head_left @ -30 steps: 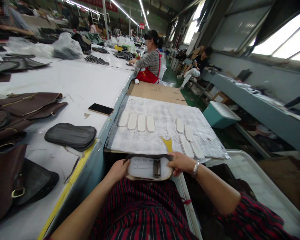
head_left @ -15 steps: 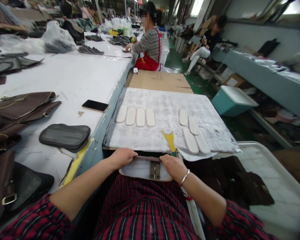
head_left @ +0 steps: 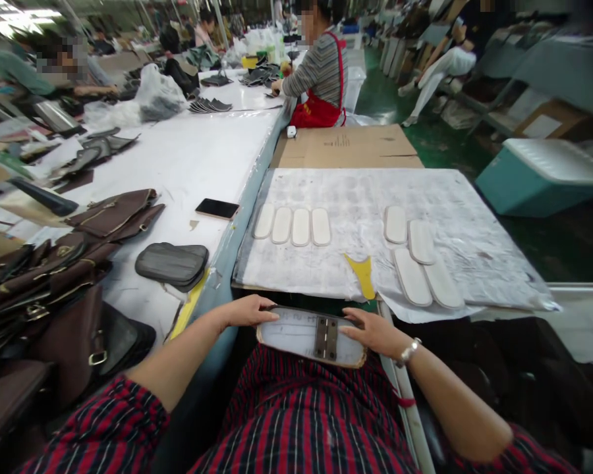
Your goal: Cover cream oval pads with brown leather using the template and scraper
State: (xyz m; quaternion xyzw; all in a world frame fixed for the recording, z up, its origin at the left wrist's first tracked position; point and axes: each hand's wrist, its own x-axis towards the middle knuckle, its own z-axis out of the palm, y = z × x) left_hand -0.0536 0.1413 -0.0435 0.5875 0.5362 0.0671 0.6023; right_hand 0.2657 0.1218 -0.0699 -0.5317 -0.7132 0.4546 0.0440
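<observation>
At the far left of the frame a heap of brown leather bags (head_left: 54, 276) lies on the long white table (head_left: 178, 158), and just right of it sits a flat dark grey pouch (head_left: 172, 263). A black phone (head_left: 217, 209) lies above the pouch, near the table's edge.

In the lower middle, my left hand (head_left: 247, 311) lies flat with fingers stretched along the upper left edge of the white panel (head_left: 291, 332), pressing on it rather than gripping. The panel rests on my lap over my red striped clothing, just below the near edge of the paper-covered board (head_left: 356, 197). A dark metal clasp (head_left: 326, 338) sits at the panel's centre. My right hand (head_left: 373, 332), with a bracelet at the wrist, lies open on the panel's right end, fingertips touching beside the clasp.

Above, on the board, four white oval pieces (head_left: 292, 226) stand in a row, a yellow scraper (head_left: 362, 274) lies near the front edge, and four more ovals (head_left: 418, 257) lie further right. A teal bin (head_left: 538, 174) stands at the upper right.
</observation>
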